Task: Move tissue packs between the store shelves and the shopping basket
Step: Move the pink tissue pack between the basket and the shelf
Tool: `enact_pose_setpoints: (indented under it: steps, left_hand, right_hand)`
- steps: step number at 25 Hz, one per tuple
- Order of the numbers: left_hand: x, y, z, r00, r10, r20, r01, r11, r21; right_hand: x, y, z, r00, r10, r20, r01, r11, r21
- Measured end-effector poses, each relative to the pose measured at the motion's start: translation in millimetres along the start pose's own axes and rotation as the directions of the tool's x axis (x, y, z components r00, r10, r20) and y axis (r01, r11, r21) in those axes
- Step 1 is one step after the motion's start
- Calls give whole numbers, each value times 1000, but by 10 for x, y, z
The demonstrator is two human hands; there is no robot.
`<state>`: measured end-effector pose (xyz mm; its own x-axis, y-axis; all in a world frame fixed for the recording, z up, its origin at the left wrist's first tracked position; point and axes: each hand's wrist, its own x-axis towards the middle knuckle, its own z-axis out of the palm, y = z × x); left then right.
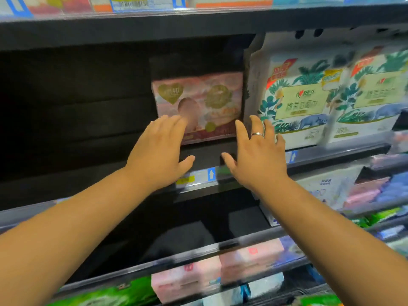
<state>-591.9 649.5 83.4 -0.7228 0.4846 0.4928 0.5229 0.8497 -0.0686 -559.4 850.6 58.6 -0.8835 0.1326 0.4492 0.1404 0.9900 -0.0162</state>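
A pink tissue pack (205, 100) with gold emblems stands upright on the dark middle shelf (88, 180), set back from the front edge. My left hand (159, 151) reaches toward its lower left corner with straight, spread fingers; the fingertips overlap the pack's front. My right hand (256, 153), wearing a ring, is spread at the pack's lower right corner, fingers straight. Neither hand grips anything. No basket is in view.
White tissue packs with palm and elephant prints (295, 100) fill the shelf to the right of the pink pack. The shelf's left part is dark and bare. Pink packs (220, 268) and green packs (106, 297) lie on the lower shelves. A price rail (198, 176) runs along the shelf front.
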Motion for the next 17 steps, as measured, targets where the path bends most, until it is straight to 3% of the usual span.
enact_pose_setpoints:
  steps: [5, 10, 13, 17]
  left_hand:
    - [-378, 631, 227, 983, 176, -51, -175, 984, 12]
    - [-798, 1189, 779, 957, 289, 32, -287, 956, -61]
    - [-1067, 1460, 1061, 931, 351, 105, -335, 932, -140]
    - [-1479, 1827, 1341, 857, 507, 91, -457, 830, -321]
  right_hand:
    - [-927, 408, 79, 998, 54, -11, -55, 997, -45]
    - [-1915, 826, 359, 969, 235, 73, -224, 965, -133]
    - [-2470, 939, 495, 920, 374, 113, -352, 919, -176]
    - [-3201, 918, 617, 808, 564, 171, -528, 821, -215]
